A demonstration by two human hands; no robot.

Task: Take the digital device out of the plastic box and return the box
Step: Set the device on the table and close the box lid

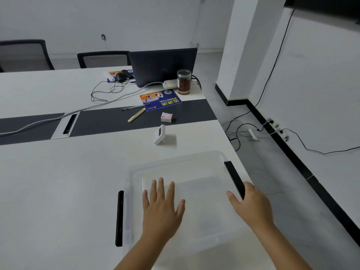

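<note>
A clear, shallow rectangular plastic box (194, 168) with a black clip handle on each short side rests on the white table (58, 182) at the 5 o'clock part of the view, close to the table's right edge. The left hand (161, 205) is spread flat, palm down, inside or just above the box's left half, fingers (160, 187) extended and parted, grasping nothing; whether the palm touches the box floor cannot be told. The right hand (253, 203) lies over the box's right rim, its fingers curled loosely against the right black handle (232, 176), thumb pointing inward; how firmly it grips cannot be told. The left black handle (119, 217) stands free at 7 o'clock of the left hand. The small white digital device (159, 134), propped on its fold-out stand, sits on the table outside the box, at 12 o'clock from the left hand and apart from the box's far rim. Beyond it, on the dark grey centre strip (109, 121), lie a small red-and-white carton (166, 117), a pale yellow utility knife (136, 115) and a pen (134, 107); a blue printed mat (160, 99), a brown-filled jar (183, 82) and a dark laptop (162, 66) lie farther off.
</note>
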